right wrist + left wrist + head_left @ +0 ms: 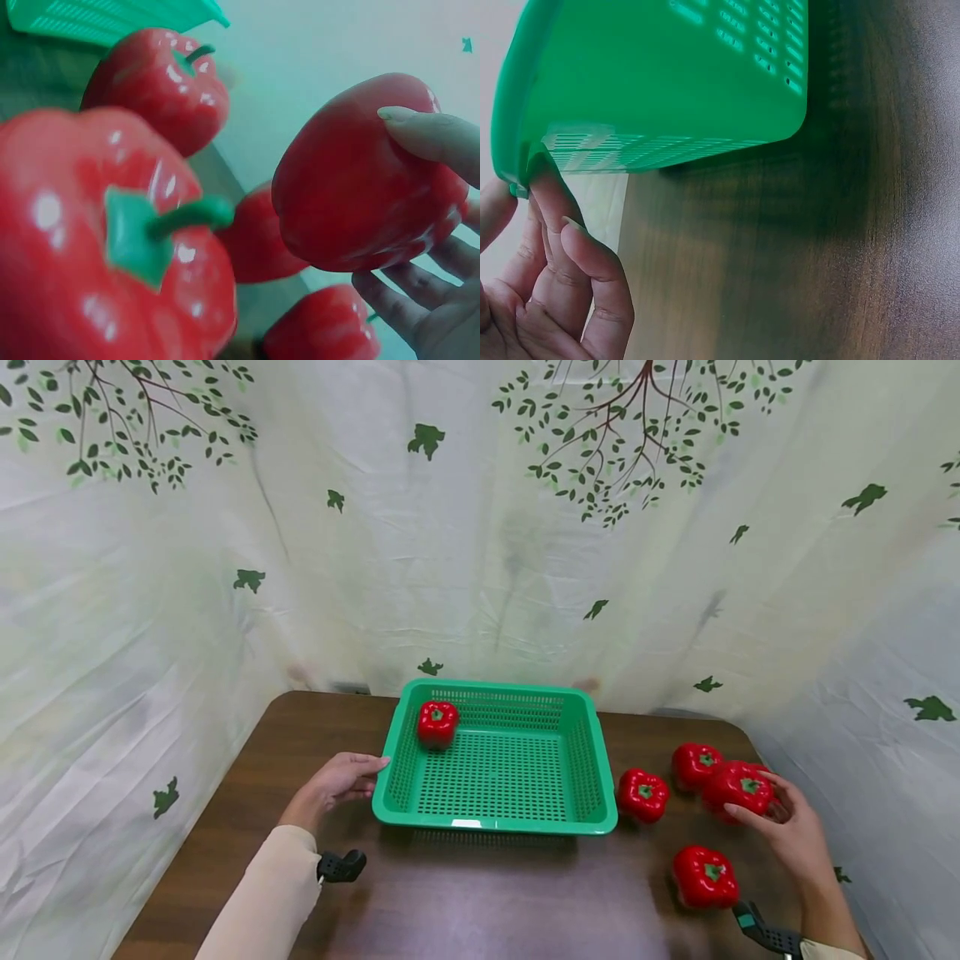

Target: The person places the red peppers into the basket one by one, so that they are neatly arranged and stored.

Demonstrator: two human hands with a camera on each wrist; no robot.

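Curling my fingers and thumb round a red pepper [729,792], my right hand [798,828] is gripping it, while my left hand [339,783] is pinching the rim of a green basket [525,824] just to its right. Inside, one pepper [437,725] is sitting beyond my left hand. Left of my right hand, other peppers [643,795] are resting on the table [465,910], one nearer me.

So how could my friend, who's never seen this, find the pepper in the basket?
Find the brown table, then the green basket toward its far edge. Near the basket's far left corner sits a shiny red pepper. It's the only one inside; the other peppers are outside, to the right.
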